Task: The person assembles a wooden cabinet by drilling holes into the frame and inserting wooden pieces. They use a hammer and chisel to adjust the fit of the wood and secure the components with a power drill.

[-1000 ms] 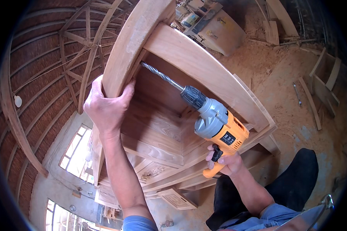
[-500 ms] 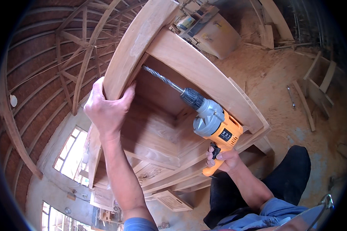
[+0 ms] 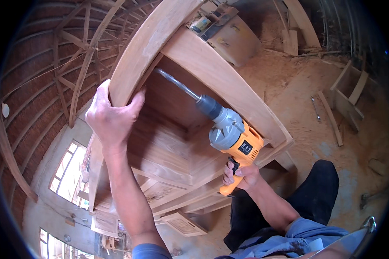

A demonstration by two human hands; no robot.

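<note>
Right grip [image 3: 243,173] clenches the drill [image 3: 234,136], its bit [image 3: 177,83] near the board [image 3: 143,49] left grip [image 3: 112,117] clasps, contact unclear from where I stand.

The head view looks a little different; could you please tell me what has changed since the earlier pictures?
The scene has drifted left in the picture. The bit of the drill, sharply grooved before, now looks blurred, perhaps spinning. Nothing was grasped or released: the left hand still grips the wooden beam, and the right hand the drill.
</note>
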